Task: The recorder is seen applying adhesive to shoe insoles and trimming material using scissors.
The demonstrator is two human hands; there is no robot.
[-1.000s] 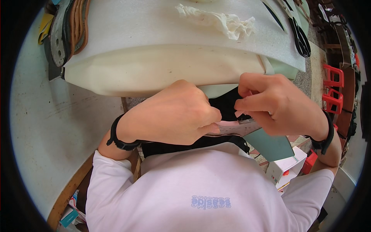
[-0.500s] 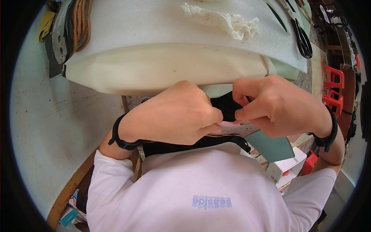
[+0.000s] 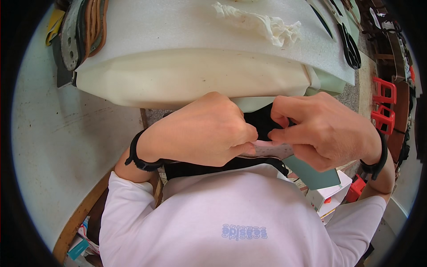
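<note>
My left hand [image 3: 215, 129] is closed in a pinch at the left end of a thin pink strip [image 3: 267, 143]. My right hand [image 3: 316, 129] is curled beside the strip's other end, thumb and index finger pressed close together. Whatever lies between those right fingertips is too small or too hidden to make out. Just below the strip, a speckled greyish-pink piece [image 3: 276, 151] shows partly between the hands. Black material [image 3: 259, 122] lies behind the fingers. A flat grey-green sheet [image 3: 315, 174] sticks out beneath my right hand.
In front of me is a table with a white foam cover [image 3: 155, 26] and a rolled cream sheet edge [image 3: 187, 78]. On it lie crumpled tissue [image 3: 267, 26], black-handled scissors [image 3: 350, 49] and brown straps [image 3: 95, 26]. Red stools [image 3: 384, 91] and a white box [image 3: 329, 193] stand at right.
My right hand has shifted slightly down and toward me, its lower fingers curling over the grey-green sheet. My left hand stays nearly in place at the pink strip.
</note>
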